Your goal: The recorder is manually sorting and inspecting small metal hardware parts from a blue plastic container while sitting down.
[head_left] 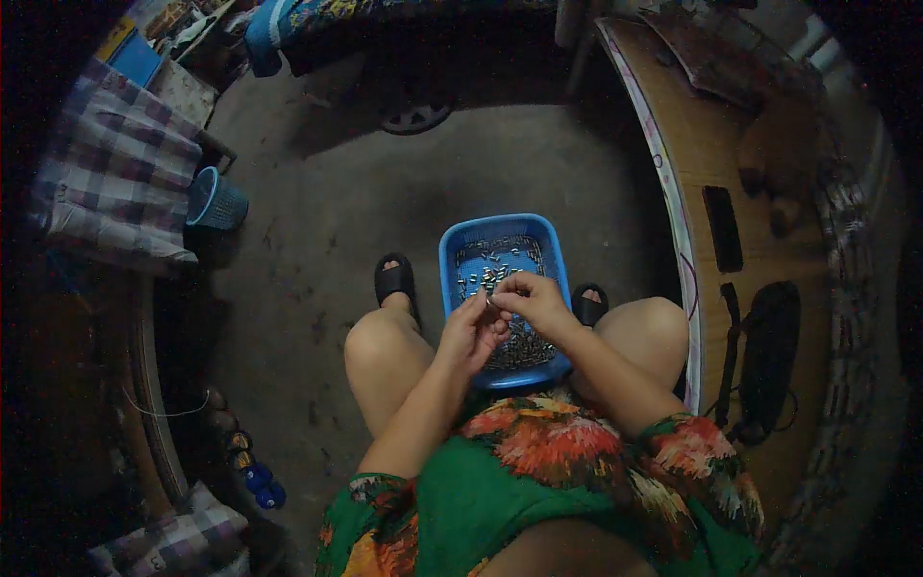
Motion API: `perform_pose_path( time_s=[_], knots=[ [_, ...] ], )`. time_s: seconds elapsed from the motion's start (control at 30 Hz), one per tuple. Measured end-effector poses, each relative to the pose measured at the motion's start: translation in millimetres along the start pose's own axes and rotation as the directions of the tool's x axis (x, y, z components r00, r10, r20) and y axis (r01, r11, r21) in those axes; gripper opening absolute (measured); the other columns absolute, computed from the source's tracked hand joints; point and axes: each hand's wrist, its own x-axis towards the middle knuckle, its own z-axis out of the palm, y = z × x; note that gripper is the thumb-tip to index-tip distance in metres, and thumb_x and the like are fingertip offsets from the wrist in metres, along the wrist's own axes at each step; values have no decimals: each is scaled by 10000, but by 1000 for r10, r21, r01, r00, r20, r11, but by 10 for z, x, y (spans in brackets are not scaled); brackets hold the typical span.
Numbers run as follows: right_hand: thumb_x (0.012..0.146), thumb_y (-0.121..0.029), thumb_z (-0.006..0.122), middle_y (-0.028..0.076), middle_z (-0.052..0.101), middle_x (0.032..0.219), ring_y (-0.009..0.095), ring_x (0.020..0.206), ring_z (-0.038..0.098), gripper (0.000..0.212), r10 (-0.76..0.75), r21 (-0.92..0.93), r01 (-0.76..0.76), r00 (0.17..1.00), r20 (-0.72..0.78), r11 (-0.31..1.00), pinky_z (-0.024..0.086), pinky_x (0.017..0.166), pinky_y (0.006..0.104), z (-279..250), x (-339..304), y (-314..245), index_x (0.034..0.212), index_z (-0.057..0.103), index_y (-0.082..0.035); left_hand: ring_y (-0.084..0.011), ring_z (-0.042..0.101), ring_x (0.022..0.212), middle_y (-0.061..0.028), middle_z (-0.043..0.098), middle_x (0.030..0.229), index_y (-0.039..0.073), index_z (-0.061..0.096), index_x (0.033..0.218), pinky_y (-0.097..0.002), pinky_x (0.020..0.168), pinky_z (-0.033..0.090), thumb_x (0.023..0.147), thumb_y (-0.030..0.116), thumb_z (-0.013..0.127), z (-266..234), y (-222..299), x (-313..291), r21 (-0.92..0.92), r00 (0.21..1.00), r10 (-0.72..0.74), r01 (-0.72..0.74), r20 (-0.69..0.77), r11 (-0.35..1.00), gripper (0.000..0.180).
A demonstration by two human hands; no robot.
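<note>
A blue plastic basket (505,220) stands between my knees, with many small shiny metal pieces (519,348) scattered and heaped inside it. Above the basket my left hand (471,335) and my right hand (535,301) meet at the fingertips. Pinched between them is a small shiny metal piece (490,300), too small to name exactly. My left hand's other fingers are curled in, and whether they cover more pieces is hidden.
A wooden table (697,212) with a dark phone-like slab (723,229) and a black bag-like item (769,356) runs along my right. At the left are a small blue bin (217,200) and a checked cloth (120,173). Blue round objects (261,486) lie on the floor.
</note>
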Motion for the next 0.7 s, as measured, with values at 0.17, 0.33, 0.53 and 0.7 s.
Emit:
perform_pose_path(
  time_s=[0.17,0.33,0.53,0.7],
  knots=[
    [821,-189,513,-8,507,723,62,601,463,190,312,326,-317,948,67,891,368,488,192,-97,7,-112,937,532,-40,-144,474,564,-83,556,723,42,516,862,-266,511,382,864,326,426,-25,-14,5,-21,998,44,-45,-41,999,298],
    [853,-197,452,-2,493,716,52,567,433,186,346,476,-327,937,49,817,325,425,161,-111,7,-48,952,508,-49,-142,471,561,-79,554,720,39,512,875,-259,503,373,869,322,405,-45,-9,16,-28,999,18,-19,-48,999,303],
    [828,-160,502,3,508,702,51,532,447,140,281,398,-279,958,55,874,309,379,156,-123,33,-21,916,505,-51,-138,476,556,-67,553,703,52,515,863,-259,504,367,877,335,375,-52,-17,11,-41,999,0,-2,-49,999,316],
    [832,-170,503,7,515,705,56,571,464,192,322,300,-358,932,164,884,336,404,163,-148,28,-28,977,498,-45,-100,436,516,-27,531,653,73,521,868,-235,474,350,875,328,381,-18,-29,-5,37,990,35,-30,-136,999,292]
  ],
)
